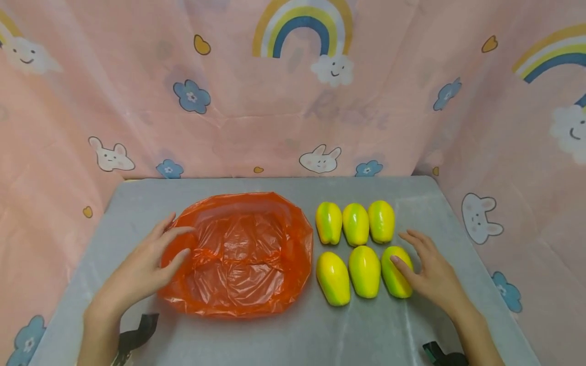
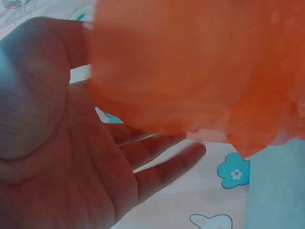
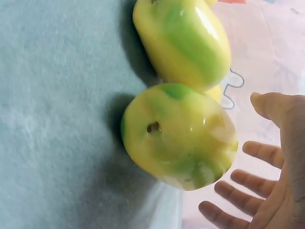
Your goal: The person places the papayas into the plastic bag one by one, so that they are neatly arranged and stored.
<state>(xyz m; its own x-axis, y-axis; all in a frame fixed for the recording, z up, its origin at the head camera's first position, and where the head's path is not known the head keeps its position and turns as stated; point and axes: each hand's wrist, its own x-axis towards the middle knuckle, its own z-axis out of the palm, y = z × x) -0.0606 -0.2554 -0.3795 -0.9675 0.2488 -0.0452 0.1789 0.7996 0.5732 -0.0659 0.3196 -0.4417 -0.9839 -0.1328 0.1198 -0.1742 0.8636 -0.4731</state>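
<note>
An orange plastic bag lies spread on the table with its rim opened out into a round. At its left edge is my left hand, fingers apart and thumb over the rim. In the left wrist view, the bag covers some fingertips of the left hand; whether they touch it I cannot tell. Several glossy yellow-green fruits, papaya-like, lie in two rows right of the bag. My right hand is spread beside the front right fruit. The right wrist view shows a gap between that fruit and the fingers.
The grey table carries the bag and the fruits. A pink curtain with rainbows and rabbits hangs behind it and on both sides. Black straps show near both wrists.
</note>
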